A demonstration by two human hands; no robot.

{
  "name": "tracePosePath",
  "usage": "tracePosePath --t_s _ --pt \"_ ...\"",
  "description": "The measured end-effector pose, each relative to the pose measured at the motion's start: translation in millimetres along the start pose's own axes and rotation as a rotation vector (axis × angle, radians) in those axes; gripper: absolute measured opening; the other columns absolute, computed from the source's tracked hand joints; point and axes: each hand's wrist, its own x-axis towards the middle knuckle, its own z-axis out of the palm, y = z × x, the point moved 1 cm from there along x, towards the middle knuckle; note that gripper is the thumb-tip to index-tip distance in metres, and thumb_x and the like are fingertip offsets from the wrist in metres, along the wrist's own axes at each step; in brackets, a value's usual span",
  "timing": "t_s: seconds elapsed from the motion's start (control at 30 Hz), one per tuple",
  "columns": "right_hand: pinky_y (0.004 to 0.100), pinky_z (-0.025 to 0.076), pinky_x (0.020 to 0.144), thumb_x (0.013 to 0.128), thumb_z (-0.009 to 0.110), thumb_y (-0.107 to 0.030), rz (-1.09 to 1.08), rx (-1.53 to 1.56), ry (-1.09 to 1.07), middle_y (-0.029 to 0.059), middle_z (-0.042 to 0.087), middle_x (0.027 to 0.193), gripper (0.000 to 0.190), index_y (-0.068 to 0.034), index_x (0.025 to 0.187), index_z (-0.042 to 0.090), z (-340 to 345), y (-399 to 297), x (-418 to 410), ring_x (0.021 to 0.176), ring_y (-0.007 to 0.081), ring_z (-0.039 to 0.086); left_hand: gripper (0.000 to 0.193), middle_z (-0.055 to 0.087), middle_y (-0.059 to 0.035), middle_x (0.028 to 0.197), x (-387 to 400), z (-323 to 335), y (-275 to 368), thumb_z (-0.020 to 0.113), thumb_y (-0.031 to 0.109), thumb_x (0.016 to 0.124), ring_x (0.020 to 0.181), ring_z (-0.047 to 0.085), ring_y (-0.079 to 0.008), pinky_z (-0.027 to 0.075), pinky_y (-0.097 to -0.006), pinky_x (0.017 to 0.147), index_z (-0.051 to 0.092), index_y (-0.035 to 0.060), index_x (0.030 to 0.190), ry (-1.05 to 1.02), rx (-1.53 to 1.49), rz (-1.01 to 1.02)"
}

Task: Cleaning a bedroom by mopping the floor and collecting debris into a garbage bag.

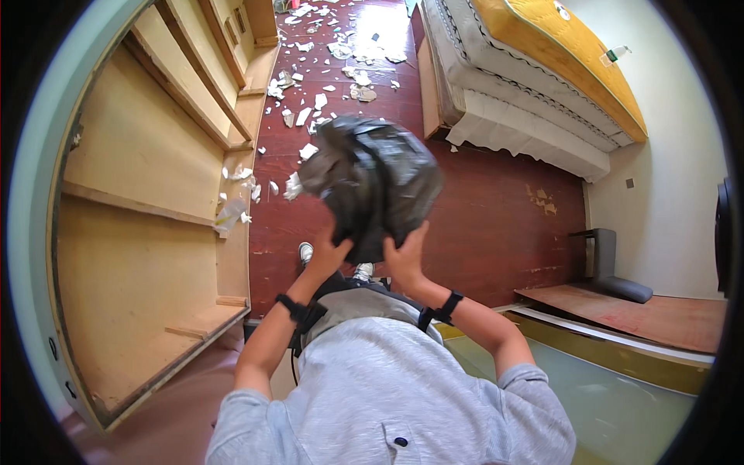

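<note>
A black plastic bag [378,174] hangs in front of me, puffed out and blurred by motion. My left hand [330,249] grips its near edge on the left, thumb pointing inward. On the right side of that same edge, my right hand [407,253] holds the bag with the thumb on top. Folds of the plastic cover most of my fingers. What the bag contains, if anything, cannot be seen. Beneath it lies a dark red wooden floor [482,197], strewn with white broken pieces [303,116] beyond and left of the bag.
A wooden cabinet frame [145,244] stands along the left, with a clear plastic piece [231,214] on its edge. Stacked mattresses [523,93] rise at the upper right, with a bottle [615,55] on top. A grey chair [607,261] and a brown board [633,317] are at right.
</note>
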Motion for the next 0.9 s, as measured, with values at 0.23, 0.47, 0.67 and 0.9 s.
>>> tracePosePath --t_s 0.23,0.47,0.67,0.9 --pt "0.0462 0.024 0.108 0.077 0.063 -0.011 0.023 0.051 0.111 0.0350 0.034 0.133 0.058 0.012 0.125 0.042 -62.8 7.4 -21.2 0.126 0.0485 0.032 0.048 0.065 -0.0249 0.093 8.1 46.9 30.4 0.062 0.012 0.073 0.088 0.065 -0.0364 0.049 -0.0376 0.080 0.054 -0.0026 0.118 -0.315 -0.152 0.131" --pt "0.0487 0.033 0.101 0.075 0.064 -0.019 0.052 0.242 -0.317 0.0313 0.047 0.118 0.048 0.011 0.112 0.052 22.9 -33.3 -41.1 0.113 0.0457 0.043 0.044 0.067 -0.0230 0.098 -54.8 -49.3 -9.6 0.060 0.015 0.077 0.091 0.066 -0.0300 0.049 -0.0384 0.083 0.057 -0.0042 0.116 0.025 0.062 -0.112" --pt "0.0518 0.037 0.097 0.078 0.063 -0.033 0.059 0.027 -0.810 0.0346 0.043 0.113 0.061 0.016 0.110 0.047 110.1 -92.8 -81.4 0.107 0.0502 0.044 0.038 0.066 -0.0138 0.104 -143.6 -139.3 -52.7 0.056 0.013 0.082 0.096 0.062 -0.0243 0.046 -0.0348 0.088 0.057 -0.0047 0.115 0.231 -0.018 -0.369" --pt "0.0525 0.040 0.093 0.079 0.065 -0.038 0.187 -0.030 -0.795 0.0321 0.045 0.111 0.058 0.011 0.106 0.049 85.3 -56.2 -90.6 0.106 0.0487 0.046 0.038 0.064 -0.0119 0.105 -121.1 -118.5 -69.6 0.055 0.013 0.083 0.097 0.059 -0.0213 0.045 -0.0324 0.089 0.056 -0.0050 0.116 0.051 -0.125 -0.405"
